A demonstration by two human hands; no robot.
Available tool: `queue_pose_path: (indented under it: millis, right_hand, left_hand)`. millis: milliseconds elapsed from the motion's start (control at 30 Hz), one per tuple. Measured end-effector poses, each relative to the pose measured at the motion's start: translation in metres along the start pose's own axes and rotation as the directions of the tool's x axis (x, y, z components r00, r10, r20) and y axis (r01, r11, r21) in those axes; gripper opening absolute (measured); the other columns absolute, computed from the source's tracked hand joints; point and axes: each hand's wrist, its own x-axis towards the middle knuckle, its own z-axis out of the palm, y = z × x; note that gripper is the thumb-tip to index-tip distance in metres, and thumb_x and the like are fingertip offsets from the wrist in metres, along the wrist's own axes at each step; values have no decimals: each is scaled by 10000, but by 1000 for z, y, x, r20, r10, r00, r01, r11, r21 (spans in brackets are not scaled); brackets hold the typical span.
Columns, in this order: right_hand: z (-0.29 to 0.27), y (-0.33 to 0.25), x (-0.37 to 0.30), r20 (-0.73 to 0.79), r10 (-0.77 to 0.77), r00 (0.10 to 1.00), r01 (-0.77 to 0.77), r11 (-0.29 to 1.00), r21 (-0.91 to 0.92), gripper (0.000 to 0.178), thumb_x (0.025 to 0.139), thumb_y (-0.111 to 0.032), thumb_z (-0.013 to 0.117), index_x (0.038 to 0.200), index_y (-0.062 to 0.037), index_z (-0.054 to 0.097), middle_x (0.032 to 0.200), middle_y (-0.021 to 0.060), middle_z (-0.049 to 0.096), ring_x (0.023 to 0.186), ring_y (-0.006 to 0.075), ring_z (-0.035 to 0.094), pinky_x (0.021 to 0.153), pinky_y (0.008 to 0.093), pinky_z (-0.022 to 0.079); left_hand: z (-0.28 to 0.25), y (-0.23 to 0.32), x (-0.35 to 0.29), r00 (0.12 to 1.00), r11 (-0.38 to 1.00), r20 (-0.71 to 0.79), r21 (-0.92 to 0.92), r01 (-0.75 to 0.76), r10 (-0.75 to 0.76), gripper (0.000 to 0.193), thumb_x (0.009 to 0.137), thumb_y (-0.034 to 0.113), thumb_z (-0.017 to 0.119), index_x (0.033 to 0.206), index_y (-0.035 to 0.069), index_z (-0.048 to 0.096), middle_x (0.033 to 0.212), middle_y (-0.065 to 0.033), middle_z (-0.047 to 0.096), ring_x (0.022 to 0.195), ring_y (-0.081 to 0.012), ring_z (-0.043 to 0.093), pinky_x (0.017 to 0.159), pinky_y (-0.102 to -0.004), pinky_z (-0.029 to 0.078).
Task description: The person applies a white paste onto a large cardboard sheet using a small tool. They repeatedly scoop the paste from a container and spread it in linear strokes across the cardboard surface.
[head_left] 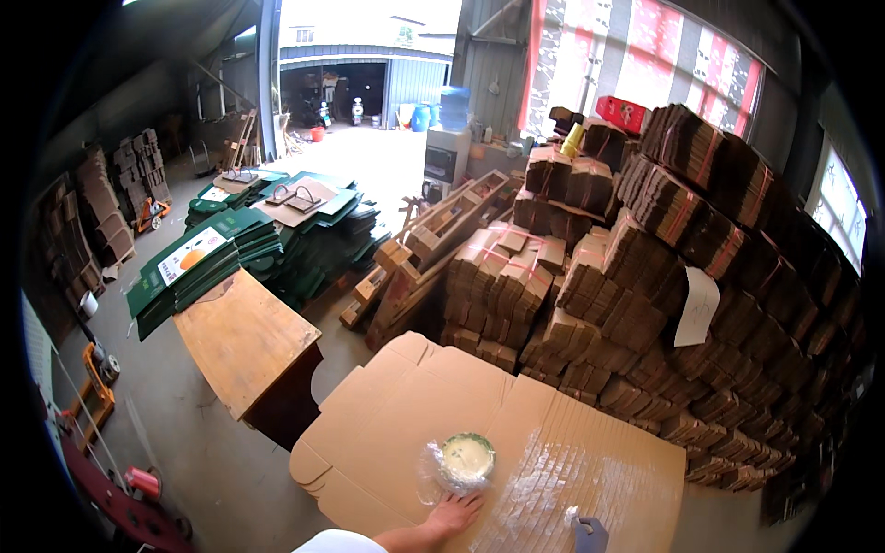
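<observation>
In front of me lies a large flat sheet of brown cardboard (396, 396). My left hand (454, 516), bare, rests on it with fingers stretched out, its tips just below a round bowl-like thing (467, 459). That thing has a pale cream top and a greenish rim, and crumpled clear plastic (431, 470) sticks out at its left. My right hand (590, 533) wears a grey glove and is closed at the lower edge, a small white wad (572, 514) at its fingertips. Beside it, the ribbed right part of the cardboard (581, 452) carries closely spaced parallel edges and shiny whitish smears.
Bundled cardboard stacks (645, 276) rise high on the right. A wooden table (244, 336) stands to the left, with green printed cartons (212, 258) behind it. Wooden pallets (433, 240) lean in the middle. An orange pallet jack (92, 392) is at far left.
</observation>
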Motion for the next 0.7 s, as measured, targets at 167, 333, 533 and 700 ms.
queue_pose_path:
  millis: [167, 333, 533, 700]
  right_hand:
    - [27, 11, -7, -112, -26, 993, 60, 950, 308, 239, 863, -104, 648, 1079, -6, 679, 985, 82, 691, 889, 173, 623, 816, 303, 518]
    - [41, -2, -10, -89, -46, 995, 75, 931, 359, 260, 861, -94, 667, 1106, -11, 684, 1008, 88, 697, 931, 176, 624, 853, 303, 516]
    - [42, 0, -10, -133, -92, 987, 125, 956, 264, 262, 863, -111, 678, 1104, -11, 690, 1023, 106, 710, 964, 186, 639, 885, 312, 521]
    - [46, -16, -18, -95, -39, 995, 62, 967, 248, 248, 874, -131, 680, 1090, -11, 695, 1016, 104, 714, 947, 188, 646, 871, 318, 527]
  left_hand:
    - [31, -5, 12, 995, 996, 91, -76, 49, -42, 496, 964, 369, 461, 1418, 170, 469, 1541, -66, 362, 1404, -324, 314, 1164, -493, 230]
    - [46, -13, 8, 997, 994, 61, -103, 47, -41, 479, 979, 368, 429, 1410, 166, 480, 1536, -68, 370, 1394, -323, 328, 1156, -493, 237]
    - [40, -9, 10, 998, 985, 53, -169, 44, -35, 482, 987, 385, 412, 1412, 167, 480, 1523, -72, 390, 1388, -309, 339, 1147, -496, 234]
    - [48, -14, 7, 999, 995, 28, -98, 24, -21, 475, 989, 391, 410, 1401, 168, 488, 1514, -68, 402, 1374, -298, 357, 1130, -520, 241]
